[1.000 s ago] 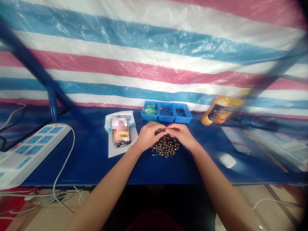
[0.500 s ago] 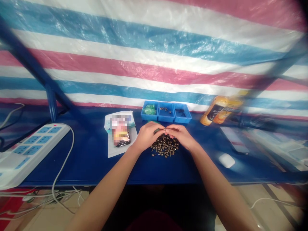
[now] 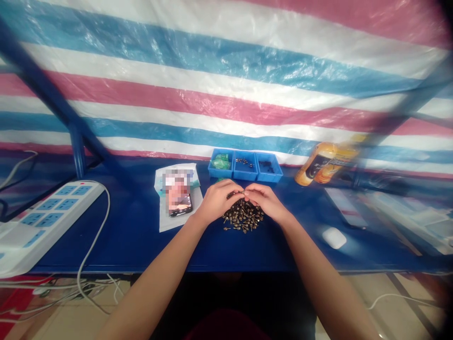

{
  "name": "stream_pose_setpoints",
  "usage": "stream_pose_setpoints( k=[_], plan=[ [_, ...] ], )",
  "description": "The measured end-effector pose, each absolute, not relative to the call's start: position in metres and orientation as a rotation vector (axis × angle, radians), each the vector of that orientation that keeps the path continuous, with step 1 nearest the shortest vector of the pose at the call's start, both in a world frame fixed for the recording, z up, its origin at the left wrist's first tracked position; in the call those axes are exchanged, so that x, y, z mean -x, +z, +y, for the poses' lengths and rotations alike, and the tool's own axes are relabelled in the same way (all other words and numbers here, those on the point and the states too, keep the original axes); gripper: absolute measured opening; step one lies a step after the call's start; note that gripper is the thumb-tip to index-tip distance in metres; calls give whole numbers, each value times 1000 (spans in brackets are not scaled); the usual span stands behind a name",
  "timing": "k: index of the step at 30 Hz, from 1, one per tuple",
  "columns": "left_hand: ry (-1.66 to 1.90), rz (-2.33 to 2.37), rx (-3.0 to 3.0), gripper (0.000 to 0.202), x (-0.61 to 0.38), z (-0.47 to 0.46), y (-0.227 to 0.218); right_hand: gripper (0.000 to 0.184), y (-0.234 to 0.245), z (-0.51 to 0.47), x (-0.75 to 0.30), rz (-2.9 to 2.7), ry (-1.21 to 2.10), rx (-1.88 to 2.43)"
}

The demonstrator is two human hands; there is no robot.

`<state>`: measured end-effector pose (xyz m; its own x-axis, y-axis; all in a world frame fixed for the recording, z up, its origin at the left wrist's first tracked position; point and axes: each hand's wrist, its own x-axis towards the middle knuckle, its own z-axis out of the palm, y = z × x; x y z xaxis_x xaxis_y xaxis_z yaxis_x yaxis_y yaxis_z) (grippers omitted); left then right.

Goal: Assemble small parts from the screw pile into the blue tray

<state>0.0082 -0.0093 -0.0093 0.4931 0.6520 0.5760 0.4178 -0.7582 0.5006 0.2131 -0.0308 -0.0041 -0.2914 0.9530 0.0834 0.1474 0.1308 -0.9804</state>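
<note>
Over a pile of small dark and brass-coloured screws point(image 3: 244, 217), my left hand point(image 3: 220, 197) and my right hand point(image 3: 266, 198) meet fingertip to fingertip. Both are closed in a pinch on one tiny metal part that looks like a screw from the pile; my fingers hide most of it. Behind the hands stand three joined blue bins. Crumpled green plastic fills the left bin point(image 3: 214, 175), some small screws lie in the middle bin point(image 3: 244, 175), and little dark pieces are in the right bin point(image 3: 271, 178).
On the left are a phone point(image 3: 181, 208) on a white packet point(image 3: 166, 222) and a large white power strip point(image 3: 53, 222) with a cable. To the right stand orange drink bottles point(image 3: 316, 163), a white case point(image 3: 334, 238) and a flat pale object point(image 3: 347, 208). Blue frame bars point(image 3: 78, 151) rise at the sides.
My hands stay over the pile in nearly the same place. The fingers of my right hand have curled in slightly more around the small part.
</note>
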Motion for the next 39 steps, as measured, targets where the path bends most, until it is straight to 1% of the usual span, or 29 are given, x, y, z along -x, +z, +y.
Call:
stream_pose_setpoints(
  k=[7, 15, 19, 23, 26, 29, 32, 33, 35, 37, 39],
  plan=[
    [1113, 913, -2418, 21, -9, -12, -8, 26, 0, -33, -212, -1618, 1189, 1064],
    [1092, 902, -2410, 21, -10, -14, -6, 40, -7, -29, -212, -1642, 1129, 1117],
    [1062, 962, -2415, 24, -10, -15, -4, 49, -9, -28, -212, -1644, 1068, 1176],
    [1044, 1030, -2406, 22, -10, -14, -6, 55, -10, -26, -215, -1603, 1030, 1253],
    [1043, 1039, -2403, 20, -10, -12, -8, 52, -13, -23, -215, -1540, 1023, 1259],
    [1029, 1047, -2412, 19, -10, -11, -9, 40, -18, -20, -214, -1362, 1012, 1207],
    [1011, 1062, -2423, 19, -10, -10, -11, 57, -23, -15, -216, -1202, 995, 1232],
    [1002, 1068, -2427, 18, -10, -9, -12, 58, -25, -13, -219, -1197, 981, 1264],
    [986, 1091, -2430, 18, -10, -9, -13, 49, -28, -10, -225, -1255, 906, 1337],
    [978, 1127, -2427, 18, -9, -8, -14, 35, -29, -8, -232, -1383, 754, 1417],
    [982, 1173, -2423, 17, -9, -7, -16, 25, -28, -8, -238, -1560, 602, 1501]
  ],
)
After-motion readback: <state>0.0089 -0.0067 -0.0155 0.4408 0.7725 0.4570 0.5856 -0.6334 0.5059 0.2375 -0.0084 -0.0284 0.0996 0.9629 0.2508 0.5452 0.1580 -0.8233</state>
